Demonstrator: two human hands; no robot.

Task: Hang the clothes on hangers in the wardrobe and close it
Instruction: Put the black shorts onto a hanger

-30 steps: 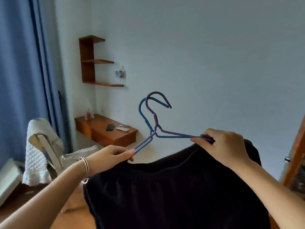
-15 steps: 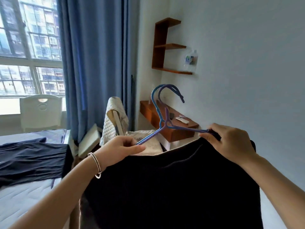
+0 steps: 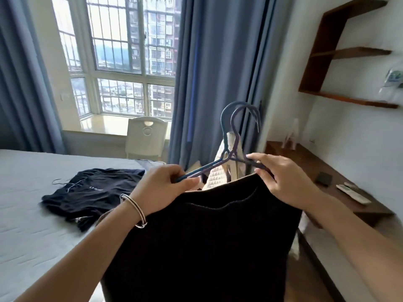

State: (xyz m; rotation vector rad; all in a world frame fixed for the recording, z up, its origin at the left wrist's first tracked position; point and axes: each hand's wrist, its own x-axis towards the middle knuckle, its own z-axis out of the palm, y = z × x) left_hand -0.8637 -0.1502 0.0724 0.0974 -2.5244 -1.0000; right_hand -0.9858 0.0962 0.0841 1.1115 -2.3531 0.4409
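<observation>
Folded shirt [image 3: 91,192] on bed [image 3: 32,214], left.

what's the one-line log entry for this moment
left hand: grips hangers | right hand: grips hangers, black garment | black shirt: on bed

Both forearms reach forward, raised at chest level. The left hand [image 3: 165,186] is curled tight, thumb pressed over bent fingers [image 3: 185,182], a bangle at the wrist. The right hand [image 3: 283,182] pinches, knuckles up.

Small white print on the folded black shirt [image 3: 93,188], too blurred to read
</observation>
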